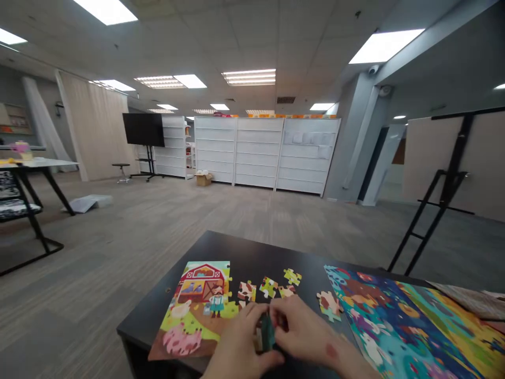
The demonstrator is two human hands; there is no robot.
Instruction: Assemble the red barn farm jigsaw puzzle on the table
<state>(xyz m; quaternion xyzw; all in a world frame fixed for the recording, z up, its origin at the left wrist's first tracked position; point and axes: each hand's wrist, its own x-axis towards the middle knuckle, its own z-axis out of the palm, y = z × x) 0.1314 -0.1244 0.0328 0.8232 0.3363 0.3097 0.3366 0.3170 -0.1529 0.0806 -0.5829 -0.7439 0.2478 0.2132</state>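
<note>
though between hands (302,325), object (268,332) unclear

No lettering can be read; no numbers either.

Item between the hands (268,332), near the table's near edge: dark teal face partly seen, remainder covered by fingers; kind cannot be told.
Left hand (243,341): wrist cut off by the lower picture edge.
Right hand (302,327): inner fingertips hidden; forearm cut off below.
Farm picture puzzle (197,316), by the table's left edge: lower right part covered by the left hand.
Cow-patterned piece (286,290), mid-table: lower side masked by the right hand.
Blue animal picture (379,326), toward the table's right edge: cropped below.
Black table (246,252): near edge largely obscured by the hands.
Pink object (20,147), on the white table (51,162): too blurred to be identified.
</note>
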